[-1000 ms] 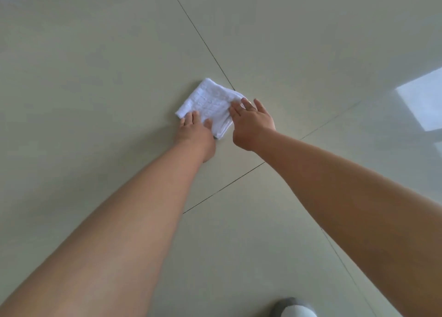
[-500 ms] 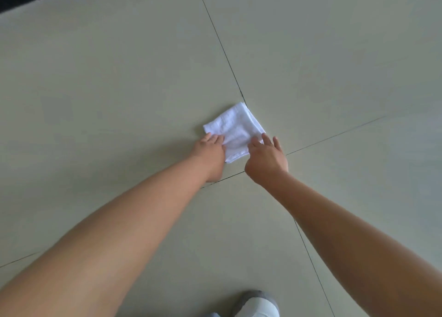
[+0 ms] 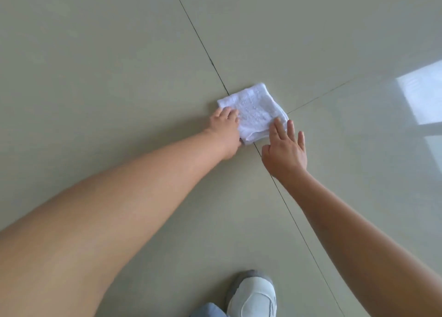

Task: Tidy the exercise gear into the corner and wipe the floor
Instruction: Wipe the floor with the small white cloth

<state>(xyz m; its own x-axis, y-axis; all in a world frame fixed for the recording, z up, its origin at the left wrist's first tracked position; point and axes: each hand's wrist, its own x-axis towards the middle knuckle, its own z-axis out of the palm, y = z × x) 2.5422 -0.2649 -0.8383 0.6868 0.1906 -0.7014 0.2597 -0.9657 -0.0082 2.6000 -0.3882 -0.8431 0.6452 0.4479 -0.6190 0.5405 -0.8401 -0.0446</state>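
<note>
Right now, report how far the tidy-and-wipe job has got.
Done: cannot be confirmed; no exercise gear or corner is in view. In hand: wiping. The left hand presses the folded white cloth onto the tiled floor where the tile joints cross; the right hand lies flat, fingers spread, at the cloth's near edge. Left: the floor shows no visible wet trail, so how much remains to wipe is unclear.

head view | single wide-angle camera worn on the person's head | faces forward and steeply down at the tiled floor (image 3: 119, 53) | near: both forearms run in from the bottom corners, left hand (image 3: 224, 130) and right hand (image 3: 285, 150) mid-frame, shoe (image 3: 253, 295) at bottom edge | no second view to overlap
</note>
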